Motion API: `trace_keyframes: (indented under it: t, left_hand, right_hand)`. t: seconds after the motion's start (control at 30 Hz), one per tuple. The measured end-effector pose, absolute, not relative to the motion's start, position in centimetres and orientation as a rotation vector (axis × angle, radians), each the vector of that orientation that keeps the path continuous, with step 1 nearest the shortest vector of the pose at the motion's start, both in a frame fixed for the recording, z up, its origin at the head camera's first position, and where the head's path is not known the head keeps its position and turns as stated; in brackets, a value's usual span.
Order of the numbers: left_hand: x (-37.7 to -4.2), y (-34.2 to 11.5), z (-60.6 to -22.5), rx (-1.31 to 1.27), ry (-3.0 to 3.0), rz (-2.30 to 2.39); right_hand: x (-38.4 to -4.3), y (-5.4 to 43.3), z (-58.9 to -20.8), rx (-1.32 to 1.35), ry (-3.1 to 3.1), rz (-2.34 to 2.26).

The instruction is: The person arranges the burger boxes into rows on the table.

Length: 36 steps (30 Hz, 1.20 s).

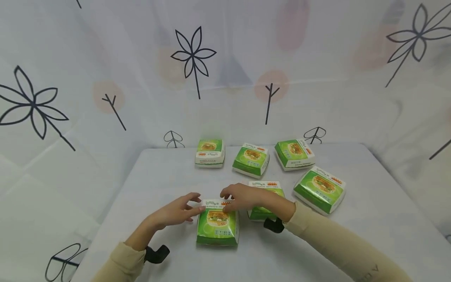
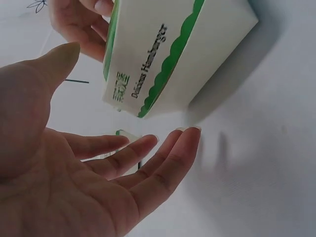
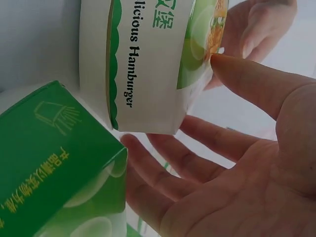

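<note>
A green and white hamburger box point(image 1: 217, 227) sits on the table between my two hands, its lid closed and a burger pictured on top. At its left far corner is my left hand point(image 1: 174, 211), fingers spread; the left wrist view shows a gap between those fingers and the box's white side point(image 2: 163, 54). My right hand point(image 1: 243, 197) reaches over from the right. Its thumb lies at the top edge of the box point(image 3: 148, 64), and its loosely bent fingers are near the far side; whether they touch is unclear. A second hamburger box point(image 1: 262, 213) lies partly hidden under the right wrist.
More hamburger boxes stand farther back: one at back left point(image 1: 209, 153), one in the middle point(image 1: 251, 159), one at back right point(image 1: 294, 154), and a tilted one point(image 1: 320, 190) to the right. A patterned white cloth point(image 1: 232, 102) hangs behind the white table point(image 1: 162, 176).
</note>
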State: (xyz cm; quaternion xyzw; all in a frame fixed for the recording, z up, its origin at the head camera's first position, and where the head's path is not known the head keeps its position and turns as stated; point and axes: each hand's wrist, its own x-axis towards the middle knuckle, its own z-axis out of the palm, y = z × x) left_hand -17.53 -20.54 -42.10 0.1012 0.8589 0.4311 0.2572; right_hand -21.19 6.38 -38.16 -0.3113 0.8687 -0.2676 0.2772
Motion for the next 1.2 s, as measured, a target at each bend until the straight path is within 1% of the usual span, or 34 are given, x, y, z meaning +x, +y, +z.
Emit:
trace_keyframes:
  t: [0.3, 0.5, 0.73, 0.87, 1.07, 1.2]
  left_hand:
    - [-16.7, -19.9, -42.5, 0.325, 2.269, 1.158]
    - [-18.1, -20.7, -42.6, 0.397, 2.26, 1.089]
    - [-19.3, -21.0, -42.9, 0.415, 2.319, 1.039]
    - [-18.8, -21.1, -42.9, 0.411, 2.336, 1.034]
    - [-17.6, -21.9, -42.8, 0.366, 2.313, 1.078]
    - [-17.5, -22.0, -42.7, 0.359, 2.271, 1.114]
  right_hand:
    - [-21.4, 6.4, -38.4, -0.862, 2.335, -0.684]
    - [-21.2, 6.0, -38.4, -0.84, 2.371, -0.612]
    - [-20.5, 5.6, -38.0, -0.726, 2.378, -0.548]
    - [-20.3, 5.8, -37.9, -0.716, 2.388, -0.529]
    - [-20.3, 5.7, -37.8, -0.784, 2.378, -0.545]
    - [-20.4, 5.7, -37.8, -0.782, 2.377, -0.552]
